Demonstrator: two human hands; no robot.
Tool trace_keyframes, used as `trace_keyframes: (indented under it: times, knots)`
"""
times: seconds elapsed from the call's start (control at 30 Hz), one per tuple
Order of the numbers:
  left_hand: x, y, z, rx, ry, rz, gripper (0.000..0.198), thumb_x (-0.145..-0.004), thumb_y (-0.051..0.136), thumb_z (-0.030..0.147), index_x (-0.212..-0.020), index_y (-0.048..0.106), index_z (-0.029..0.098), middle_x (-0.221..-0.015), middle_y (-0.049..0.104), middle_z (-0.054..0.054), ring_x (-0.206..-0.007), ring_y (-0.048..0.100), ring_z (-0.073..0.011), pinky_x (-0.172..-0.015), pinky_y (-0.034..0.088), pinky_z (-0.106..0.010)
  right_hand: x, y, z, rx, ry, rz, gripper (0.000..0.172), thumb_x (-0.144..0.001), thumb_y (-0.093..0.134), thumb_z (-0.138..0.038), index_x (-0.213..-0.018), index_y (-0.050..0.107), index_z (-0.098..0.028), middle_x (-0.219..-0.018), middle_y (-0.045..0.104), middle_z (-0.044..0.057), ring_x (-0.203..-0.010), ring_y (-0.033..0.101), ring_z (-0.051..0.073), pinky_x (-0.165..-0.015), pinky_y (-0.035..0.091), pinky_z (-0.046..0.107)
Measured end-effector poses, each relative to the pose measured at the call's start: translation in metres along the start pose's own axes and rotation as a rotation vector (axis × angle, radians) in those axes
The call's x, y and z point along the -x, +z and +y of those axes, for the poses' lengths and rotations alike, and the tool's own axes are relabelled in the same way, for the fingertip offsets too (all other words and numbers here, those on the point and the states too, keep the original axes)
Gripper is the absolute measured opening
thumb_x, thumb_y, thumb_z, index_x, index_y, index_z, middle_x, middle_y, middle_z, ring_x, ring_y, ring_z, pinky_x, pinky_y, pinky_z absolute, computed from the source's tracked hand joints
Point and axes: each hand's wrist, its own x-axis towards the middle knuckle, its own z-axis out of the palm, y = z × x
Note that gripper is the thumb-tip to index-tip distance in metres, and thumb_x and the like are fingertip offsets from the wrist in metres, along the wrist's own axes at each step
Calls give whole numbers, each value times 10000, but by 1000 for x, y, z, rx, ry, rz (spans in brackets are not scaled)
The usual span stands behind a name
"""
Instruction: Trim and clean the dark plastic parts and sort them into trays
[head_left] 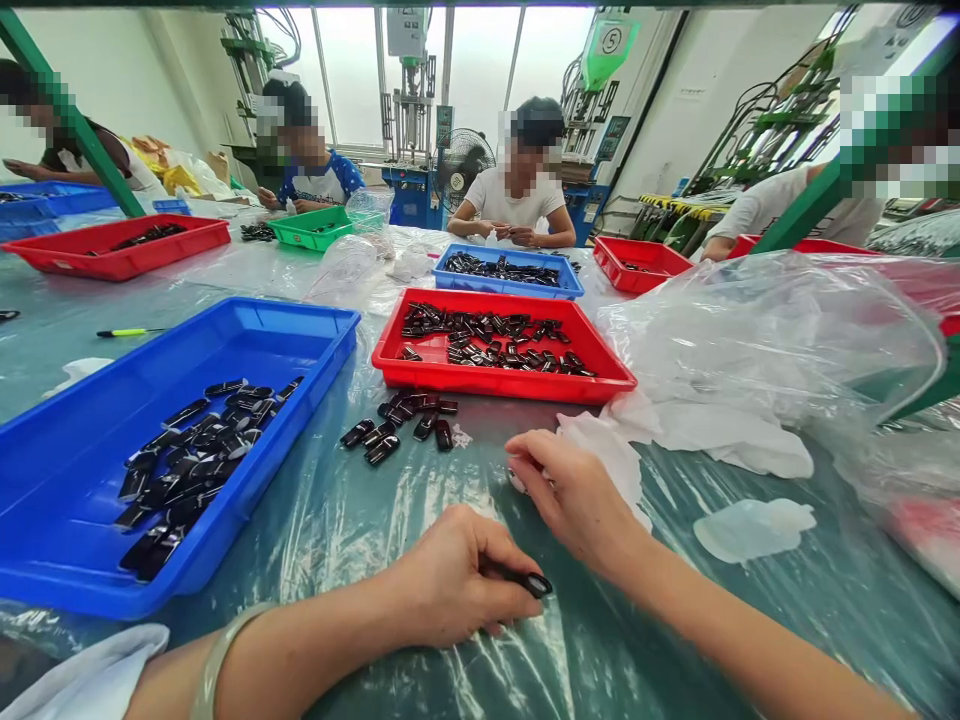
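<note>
My left hand (457, 580) is pinched around a small glossy black plastic piece (538, 584), whose rounded end sticks out past the thumb and forefinger. Ahead and to the right, the curled fingers of my right hand (566, 485) are pressed together low over the table. Something small and whitish shows under them, too hidden to name. Several like black pieces (382, 448) lie loose in front of the red tray (510, 380), beside a little heap of tiny white bits (460, 437). More black pieces fill part of that tray and the large blue tray (300, 400) at left.
A white cloth (720, 440) and clear plastic sheeting (772, 320) lie at right, near a translucent flat bottle (754, 530). A yellow-green pen (124, 332) rests at far left. Behind are a smaller blue tray (510, 285) and several people seated across the plastic-covered table.
</note>
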Motion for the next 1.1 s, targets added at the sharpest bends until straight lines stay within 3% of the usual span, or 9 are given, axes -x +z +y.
trace_keyframes:
  times: [0.17, 0.27, 0.37, 0.6, 0.77, 0.93, 1.1]
  knots:
    - [-1, -1, 3, -15, 1, 7, 184, -611, 646, 184, -759, 705, 92, -700, 556, -12, -489, 533, -88, -468, 416, -187, 34, -20, -3, -259, 17, -72, 199, -859, 469, -255, -774, 635, -184, -709, 617, 9, -638, 570, 113, -567, 465, 211]
    - [-2, -1, 3, -10, 11, 10, 178, -613, 637, 161, -761, 706, 89, -670, 545, -3, -497, 541, -91, -474, 412, -181, 49, -22, -1, -497, 150, -142, 162, -797, 556, -280, -735, 666, -179, -694, 617, 15, -632, 574, 123, -550, 470, 206]
    - [-3, -1, 2, 0, 31, 1, 151, -620, 625, 145, -736, 704, 89, -633, 520, 11, -487, 528, -83, -467, 402, -173, 58, -19, -1, -623, 205, -122, 116, -774, 597, -269, -771, 693, -204, -679, 605, 5, -627, 559, 113, -550, 461, 193]
    - [-3, -2, -1, -1, 69, -32, 105, -649, 606, 143, -692, 690, 96, -611, 501, 20, -497, 515, -77, -494, 412, -172, 66, -10, -7, -550, -63, 70, 261, -790, 573, -109, -951, 671, -289, -758, 601, -10, -651, 588, 83, -561, 473, 151]
    - [-3, -3, 0, -13, 88, -42, 141, -663, 592, 142, -733, 711, 112, -651, 524, 9, -496, 498, -68, -496, 401, -173, 69, -2, -8, -448, -246, 147, 316, -760, 567, -24, -985, 642, -232, -768, 609, 19, -656, 599, 94, -560, 499, 164]
    - [-2, -4, 2, -42, 92, -50, 172, -673, 581, 138, -765, 726, 124, -587, 510, 16, -492, 466, -66, -485, 370, -172, 70, -2, -9, -415, -273, 151, 282, -761, 553, -16, -941, 653, -209, -778, 619, 34, -651, 607, 100, -550, 509, 168]
    - [-3, -4, 3, -26, 63, -41, 174, -669, 585, 140, -768, 726, 124, -587, 507, 17, -488, 467, -66, -484, 370, -172, 72, 0, -8, -370, -316, 143, 367, -758, 547, 0, -1035, 639, -220, -838, 628, 48, -696, 619, 109, -598, 526, 188]
